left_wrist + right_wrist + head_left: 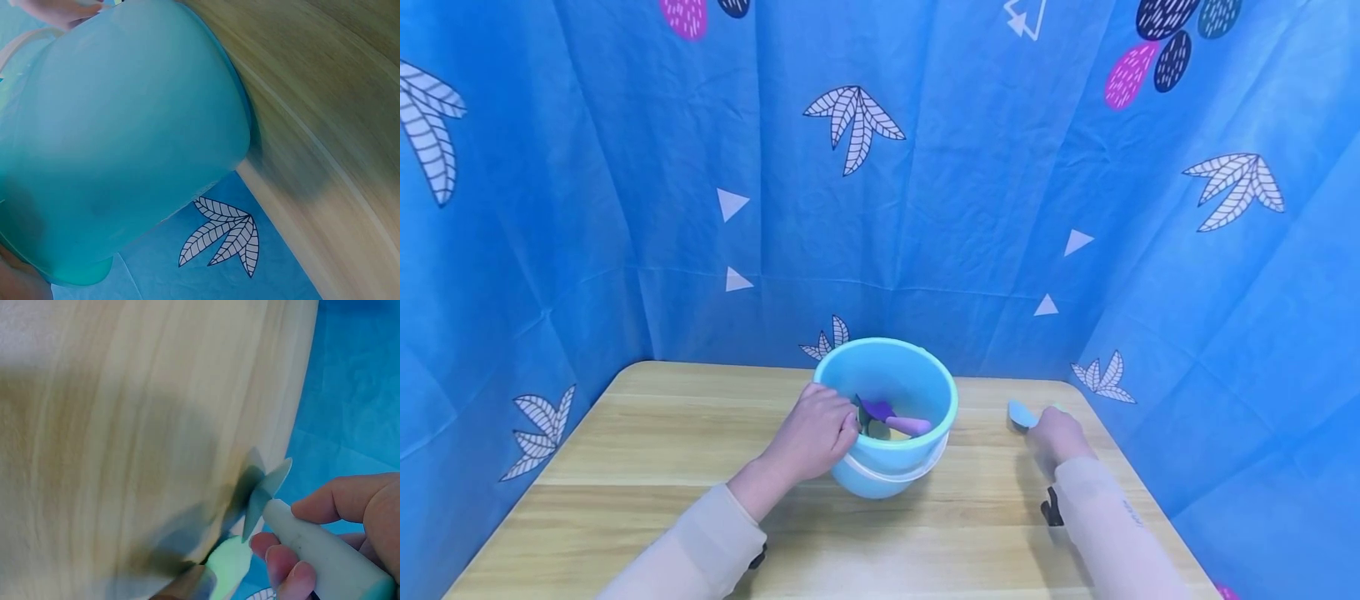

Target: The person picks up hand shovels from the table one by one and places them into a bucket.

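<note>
A light blue bucket (880, 467) with a white handle (902, 475) stands on the wooden table. My left hand (814, 429) grips its rim on the left side. Inside lie a toy shovel (880, 410) with a purple blade and pink handle, and green pieces partly hidden by the wall. At the table's right, my right hand (1060, 435) holds a small toy shovel (319, 550) by its pale handle, fingers curled around it. Its blue blade (1021, 415) points left in the head view. Beside it, a light green piece (229, 565) shows in the right wrist view.
The wooden table (625, 450) ends close to the right hand. Blue patterned cloth (700, 167) hangs behind the table and along both sides. The bucket stands between the two arms.
</note>
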{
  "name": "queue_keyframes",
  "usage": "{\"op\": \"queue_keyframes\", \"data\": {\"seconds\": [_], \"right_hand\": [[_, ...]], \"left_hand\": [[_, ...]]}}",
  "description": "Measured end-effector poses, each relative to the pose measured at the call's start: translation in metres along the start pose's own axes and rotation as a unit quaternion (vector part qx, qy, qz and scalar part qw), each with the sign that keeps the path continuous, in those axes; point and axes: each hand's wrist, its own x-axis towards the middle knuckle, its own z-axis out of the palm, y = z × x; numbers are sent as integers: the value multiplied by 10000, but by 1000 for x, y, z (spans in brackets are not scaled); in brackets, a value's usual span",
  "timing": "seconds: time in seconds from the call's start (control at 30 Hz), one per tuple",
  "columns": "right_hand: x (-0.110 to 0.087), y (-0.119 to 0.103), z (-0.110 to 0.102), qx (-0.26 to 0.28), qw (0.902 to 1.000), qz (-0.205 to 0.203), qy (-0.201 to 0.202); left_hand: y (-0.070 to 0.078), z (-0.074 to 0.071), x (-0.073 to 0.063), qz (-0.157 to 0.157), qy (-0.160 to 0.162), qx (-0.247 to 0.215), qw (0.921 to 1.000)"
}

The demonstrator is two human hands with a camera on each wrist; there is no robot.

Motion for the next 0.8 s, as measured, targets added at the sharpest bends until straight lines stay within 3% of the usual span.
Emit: {"op": "queue_keyframes", "data": {"seconds": [0.5,0.8], "right_hand": [[-13,-2,-19,605,9979,95,-199],[-16,-8,-33,16,9995,-310,-71]], "left_hand": [[-1,0,1,61,39,34,10000],[-2,3,2,127,130,70,9998]]}}
